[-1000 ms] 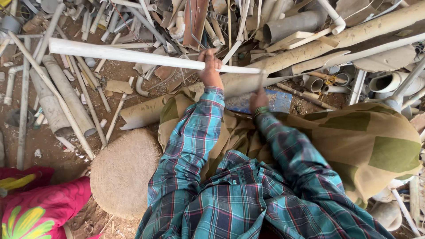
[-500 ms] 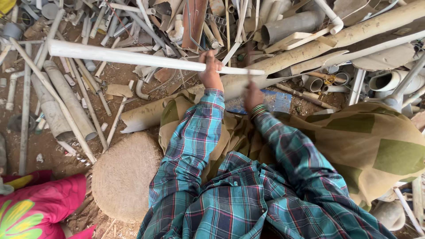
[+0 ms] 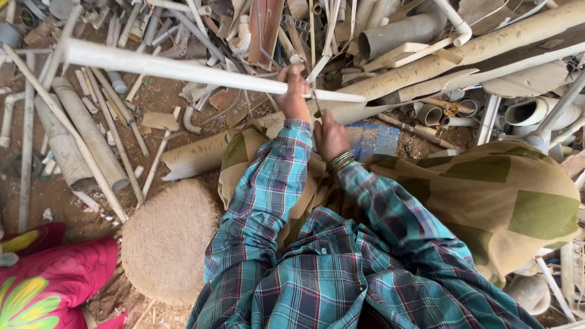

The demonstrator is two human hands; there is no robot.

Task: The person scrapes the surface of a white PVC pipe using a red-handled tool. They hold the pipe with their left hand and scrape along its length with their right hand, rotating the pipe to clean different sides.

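Note:
My left hand (image 3: 294, 91) is closed around a long white plastic pipe (image 3: 170, 68), held level above the ground and reaching far to the left. A short pointed end of the pipe sticks out to the right of that hand. My right hand (image 3: 332, 137), with bangles at the wrist, sits just below the pipe. It grips a thin dark blade-like tool (image 3: 315, 100) that rises across the pipe next to my left hand. The tool is too slim to make out further. Both arms are in blue plaid sleeves.
A heap of scrap plastic pipes (image 3: 426, 36) and fittings covers the dirt ahead and to the right. A round woven stool (image 3: 167, 240) stands at lower left, beside a person in pink cloth (image 3: 55, 280). Tan and green fabric (image 3: 487, 201) drapes over my lap. A blue sheet (image 3: 378, 140) lies beyond my right hand.
My right hand has shifted a little left, closer to my left hand and the pipe. The pipe stays held in about the same place.

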